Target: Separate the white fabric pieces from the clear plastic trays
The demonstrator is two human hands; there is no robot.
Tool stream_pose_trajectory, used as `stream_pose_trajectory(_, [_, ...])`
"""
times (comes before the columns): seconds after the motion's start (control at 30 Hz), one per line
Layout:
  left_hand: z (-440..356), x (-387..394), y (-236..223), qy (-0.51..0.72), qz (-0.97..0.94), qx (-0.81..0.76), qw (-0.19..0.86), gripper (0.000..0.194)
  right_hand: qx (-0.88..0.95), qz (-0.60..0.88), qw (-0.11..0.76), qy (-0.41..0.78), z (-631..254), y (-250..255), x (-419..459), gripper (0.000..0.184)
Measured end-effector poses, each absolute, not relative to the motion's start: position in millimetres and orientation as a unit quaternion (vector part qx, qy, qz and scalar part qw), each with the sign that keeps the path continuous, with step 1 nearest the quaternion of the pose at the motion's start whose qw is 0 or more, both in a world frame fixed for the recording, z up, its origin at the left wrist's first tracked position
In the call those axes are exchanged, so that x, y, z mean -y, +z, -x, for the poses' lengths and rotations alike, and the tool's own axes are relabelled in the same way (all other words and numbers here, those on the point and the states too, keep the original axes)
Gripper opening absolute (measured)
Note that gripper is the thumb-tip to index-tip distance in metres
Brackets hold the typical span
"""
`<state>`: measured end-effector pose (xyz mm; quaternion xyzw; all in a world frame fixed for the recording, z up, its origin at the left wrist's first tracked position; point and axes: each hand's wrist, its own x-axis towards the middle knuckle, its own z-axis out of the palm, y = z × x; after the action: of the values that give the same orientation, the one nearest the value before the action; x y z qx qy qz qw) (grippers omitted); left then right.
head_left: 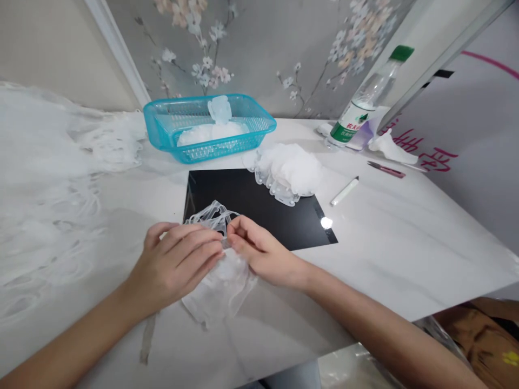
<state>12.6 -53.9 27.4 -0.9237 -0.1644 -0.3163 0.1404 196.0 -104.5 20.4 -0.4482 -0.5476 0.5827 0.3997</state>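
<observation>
My left hand (174,265) lies with its fingers closed over a small white sheer pouch (221,289) on the white table (405,254). My right hand (259,251) pinches the pouch's top, where its ribbon loops (211,213) spill onto a black mat (259,202). The two hands meet at the pouch's mouth. The lower half of the pouch shows below my fingers.
A pile of white pouches (290,170) sits on the mat's far edge. A blue basket (208,127) holds more white pieces behind it. A green-capped bottle (367,100), a white stick (344,190), a pink pen (386,169) and crumpled tissue (391,148) lie right. White lace fabric (44,178) covers the left.
</observation>
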Motion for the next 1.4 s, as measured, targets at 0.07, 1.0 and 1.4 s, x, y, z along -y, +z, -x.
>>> stream_pose_trajectory(0.07, [-12, 56, 26, -0.308, 0.932, 0.131, 0.141, 0.011, 0.641, 0.489, 0.384, 0.451, -198, 20, 103, 0.005])
stream_pose_trajectory(1.0, [-13, 60, 24, -0.255, 0.941, 0.216, -0.052, 0.002, 0.772, 0.452, 0.416, 0.162, -217, 27, 93, 0.009])
stream_pose_trajectory(1.4, [-8, 49, 21, -0.191, 0.898, 0.249, -0.309, 0.028, 0.634, 0.399, 0.469, 0.469, -206, 29, 101, 0.015])
